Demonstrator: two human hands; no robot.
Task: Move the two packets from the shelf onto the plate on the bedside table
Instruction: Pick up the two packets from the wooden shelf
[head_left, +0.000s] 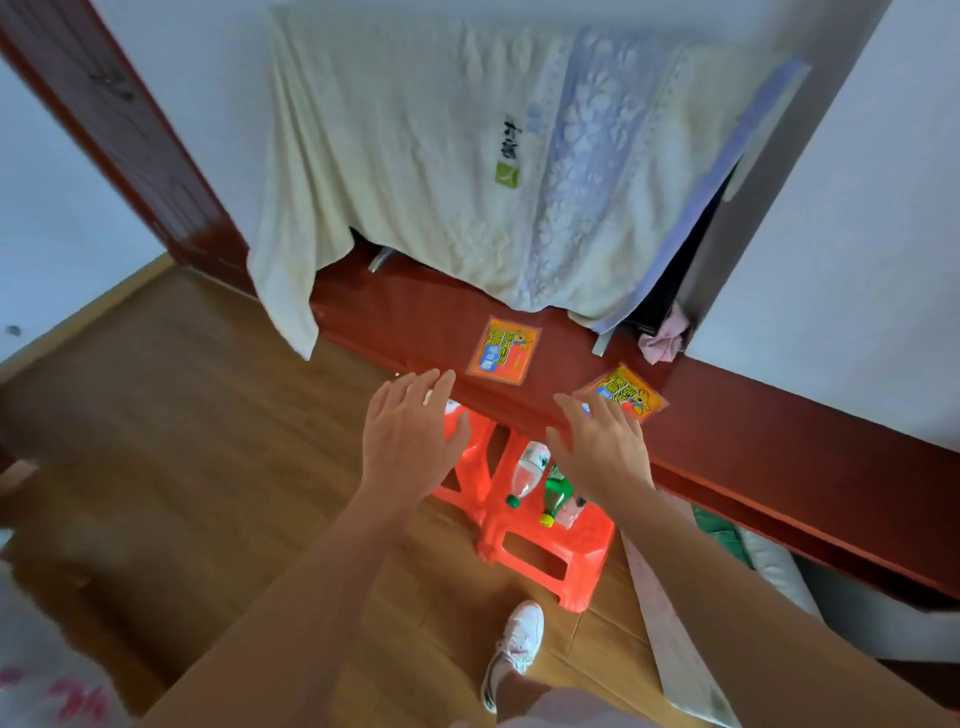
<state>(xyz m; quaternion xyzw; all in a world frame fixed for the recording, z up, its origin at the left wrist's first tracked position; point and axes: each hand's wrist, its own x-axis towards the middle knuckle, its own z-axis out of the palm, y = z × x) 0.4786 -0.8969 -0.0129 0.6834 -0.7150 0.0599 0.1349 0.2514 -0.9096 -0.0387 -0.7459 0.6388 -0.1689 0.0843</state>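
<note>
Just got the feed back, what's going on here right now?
A person stands at a dark red shelf, reaching out with both bare hands. Two orange packets lie flat on it: the left packet sits untouched just beyond the left hand, and the right hand has its fingertips at the edge of the right packet. Both hands are open and hold nothing. Neither packet is lifted yet. No plate or bedside table is in view.

The shelf (566, 364) is glossy red-brown lacquered wood carrying two shiny foil-like packets (503, 351), with soft creased cloth (415, 156) draped at twelve o'clock, a glossy orange plastic stool (550, 551) at six, and smooth wood-grain flooring (182, 415) at nine.
</note>
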